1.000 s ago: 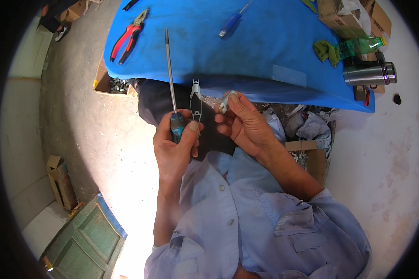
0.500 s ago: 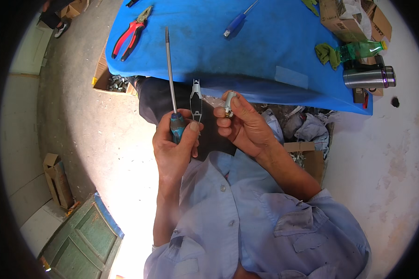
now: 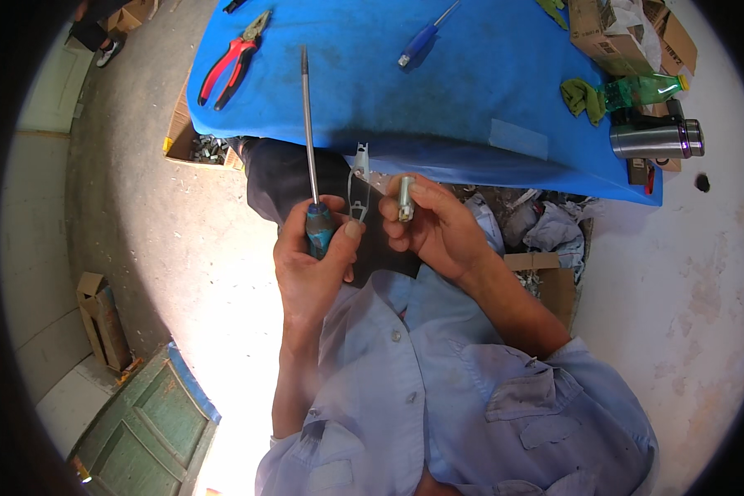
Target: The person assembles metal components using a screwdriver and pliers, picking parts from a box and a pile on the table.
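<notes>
My left hand (image 3: pixel 307 269) is closed round the blue and black handle of a screwdriver (image 3: pixel 309 140), whose long shaft points up and away from me. Between the thumb and fingers of that same hand stands a thin silver-grey metal frame (image 3: pixel 360 178) with an open middle. In my right hand (image 3: pixel 438 227) a small silver metal cylinder (image 3: pixel 406 198) is pinched upright between thumb and fingers. A small gap parts the cylinder from the frame. Both hands hang over my lap, just short of the blue-covered table (image 3: pixel 347 91).
Red and black pliers (image 3: pixel 233 66) and a blue-handled screwdriver (image 3: pixel 422 41) lie on the table. At its right stand a green bottle (image 3: pixel 636 89), a steel flask (image 3: pixel 655 139) and a cardboard box (image 3: pixel 612 41). Below the left edge, a carton (image 3: pixel 182 136) holds small metal parts.
The metal frame and screwdriver have shifted slightly right in my left hand. The cylinder has been turned in my right fingers and shows more fully.
</notes>
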Motion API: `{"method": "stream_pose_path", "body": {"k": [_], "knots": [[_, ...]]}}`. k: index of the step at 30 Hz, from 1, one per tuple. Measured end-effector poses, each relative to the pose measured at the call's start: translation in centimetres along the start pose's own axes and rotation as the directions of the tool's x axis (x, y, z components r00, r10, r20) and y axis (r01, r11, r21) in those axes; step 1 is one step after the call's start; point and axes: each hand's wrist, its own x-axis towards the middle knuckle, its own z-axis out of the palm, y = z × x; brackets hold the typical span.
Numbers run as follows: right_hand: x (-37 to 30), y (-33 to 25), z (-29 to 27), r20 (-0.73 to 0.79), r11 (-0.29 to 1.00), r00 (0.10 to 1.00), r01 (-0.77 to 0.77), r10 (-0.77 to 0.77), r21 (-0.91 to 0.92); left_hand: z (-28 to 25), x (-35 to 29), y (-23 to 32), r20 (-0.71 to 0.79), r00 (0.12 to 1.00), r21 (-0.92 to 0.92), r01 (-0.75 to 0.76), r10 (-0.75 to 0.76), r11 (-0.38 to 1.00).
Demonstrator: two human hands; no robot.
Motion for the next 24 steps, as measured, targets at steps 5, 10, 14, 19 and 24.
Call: {"method": "stream_pose_path", "body": {"k": [5,10,14,19,24], "knots": [[-0.2,0.2,1.1,-0.132,0.951,0.991,-0.016,-0.026,-0.310,0.4,0.0,-0.2,0.032,0.999,0.019,0.013,-0.014,1.000],[-0.6,0.7,0.8,-0.163,0.847,0.980,0.012,-0.116,-0.531,1.0,-0.4,0.0,0.097,0.990,0.094,0.094,-0.104,0.991],[-1.3,0.3,-0.1,-0.213,0.865,0.962,0.044,-0.172,-0.500,1.9,-0.5,0.4,0.107,0.986,0.112,0.119,-0.131,0.987],[-4.7,-2.5,-4.2,-0.407,0.829,0.875,-0.013,-0.261,-0.559,1.4,-0.2,-0.6,0.125,0.992,0.082,-0.003,-0.008,0.997],[-15.5,-5.3,-15.3,-0.704,0.748,0.544,-0.195,-0.456,-0.635,1.1,0.9,-1.0,0.089,0.995,0.121,-0.049,0.038,0.991]]}}
